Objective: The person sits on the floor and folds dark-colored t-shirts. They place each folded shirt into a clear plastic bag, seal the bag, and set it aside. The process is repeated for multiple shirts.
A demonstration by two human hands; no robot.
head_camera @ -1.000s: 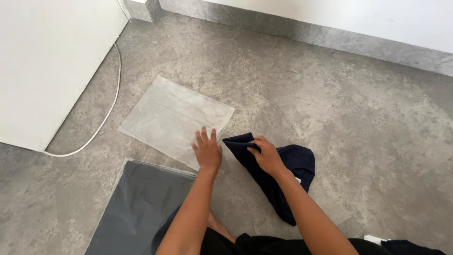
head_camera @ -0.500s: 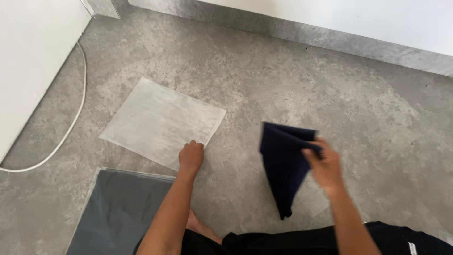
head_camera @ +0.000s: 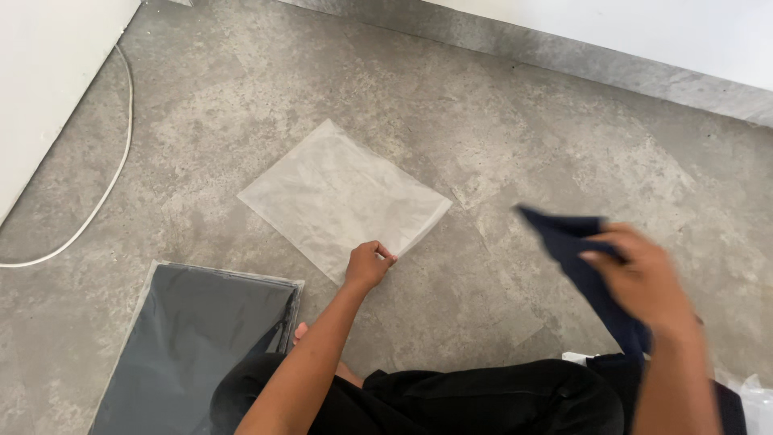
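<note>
A person seated on a grey concrete floor [head_camera: 515, 129] works with both bare hands over one clear plastic bag [head_camera: 342, 193], which lies flat and empty on the floor in front of the knees, turned like a diamond. The left hand [head_camera: 369, 264] rests at the bag's near edge, its grip closed in a pinch on that edge close to the bag's near-right corner. The right hand [head_camera: 640, 278] is raised off the floor well to the right of the bag, its grip clamped on one folded dark navy cloth [head_camera: 580, 250], which hangs from the fingers and trails down toward the person's lap; hand and cloth are blurred, so the exact fold cannot be made out. Just to the near left of the clear bag, apart from it, lies one second bag [head_camera: 193, 338], flat and already holding a dark garment, its near end running out of the picture. Farther left of the clear bag, one white cable [head_camera: 113, 185] curves across the floor beside a white wall [head_camera: 48, 89]. Beyond the bag, a pale grey skirting strip [head_camera: 612, 68] runs along the foot of a second white wall. The person's legs, in black trousers [head_camera: 483, 399], fill the bottom edge.
</note>
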